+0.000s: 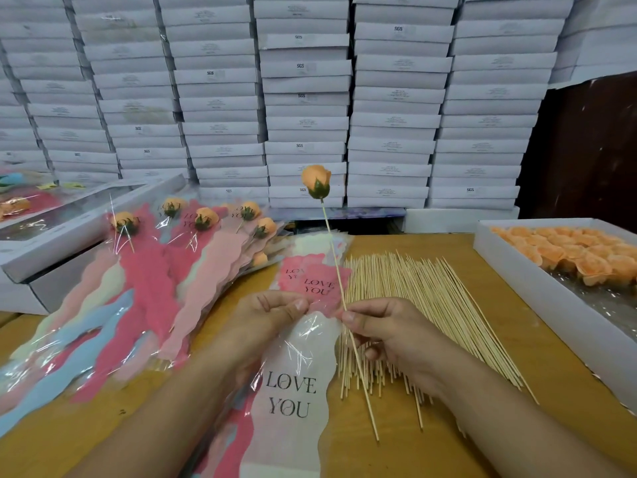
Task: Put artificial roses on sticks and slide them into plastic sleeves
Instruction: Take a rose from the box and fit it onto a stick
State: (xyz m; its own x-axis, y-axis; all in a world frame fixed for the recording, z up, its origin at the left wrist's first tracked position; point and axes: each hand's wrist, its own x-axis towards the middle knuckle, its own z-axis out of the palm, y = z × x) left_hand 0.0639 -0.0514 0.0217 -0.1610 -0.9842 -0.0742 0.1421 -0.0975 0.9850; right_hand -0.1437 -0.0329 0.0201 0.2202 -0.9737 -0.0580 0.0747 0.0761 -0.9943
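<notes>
My right hand [386, 334]: fingers pinch the stick [339, 284] a little below its middle, thumb and forefinger closed on it, the other fingers curled beneath.
Stick: tilted, its upper end leaning away from me and to the left, its lower end pointing down toward me over the desk [448, 443].
Rose [316, 181]: orange bud with a green base, seated on the top of the stick, up in the air in front of the stacked boxes [306, 98].
My left hand [272, 313]: fingers curled, thumb and forefinger pinching the top of a plastic sleeve [293, 391].
Plastic sleeve: clear with a pale wavy panel printed LOVE YOU, lying on the desk between my forearms, on top of the sleeve pile [310, 267] that reaches away from me.
Loose sticks [413, 305]: a spread heap on the desk, just right of the sleeves, under my right hand.
Tray of roses [568, 257]: white box at the right edge of the desk, orange heads packed in its far part.
Finished roses [193, 229]: sleeved, fanned out on my left, overlapping one another, heads pointing away.
Long white box [69, 232]: left of the fan, behind it.
</notes>
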